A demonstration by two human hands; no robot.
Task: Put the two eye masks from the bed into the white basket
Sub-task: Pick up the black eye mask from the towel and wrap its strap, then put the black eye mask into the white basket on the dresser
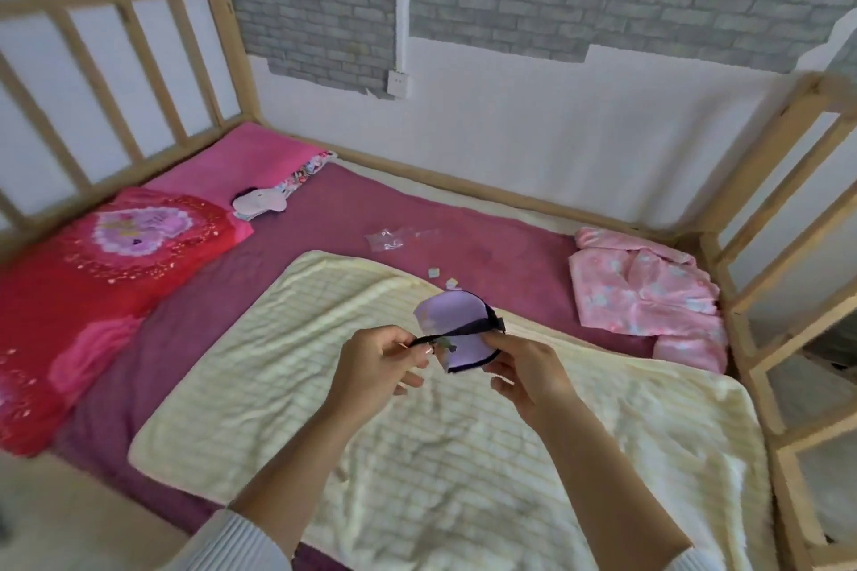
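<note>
Pinching the dark strap between thumb and fingers, my left hand [378, 362] has its grip closed on one end of the purple eye mask [452, 329], while my right hand [524, 366] closes its grip on the lower edge of the padded part. The mask hangs between both hands, lifted clear above the cream blanket [417, 454] in the middle of the bed [324, 246]

To do this step well, I judge I should gather the loose strap against the pad so nothing dangles or snags, then pass the whole thing into one hand so the other is free for the second mask. The fabric looks soft and light, so a gentle pinch should be enough

Counting outward: two eye masks in all, one in my hands and one pale pink eye mask [257, 203] lying well apart at the head of the bed, by the edge of the pink pillow [241, 162]. One red cushion [106, 260] sits at the left, one folded set of pink pyjamas [644, 287] at the right, one clear plastic wrapper [394, 239] and two small scraps [443, 277] on the purple sheet. The white basket is not in view, so I cannot tell where it stands
</note>
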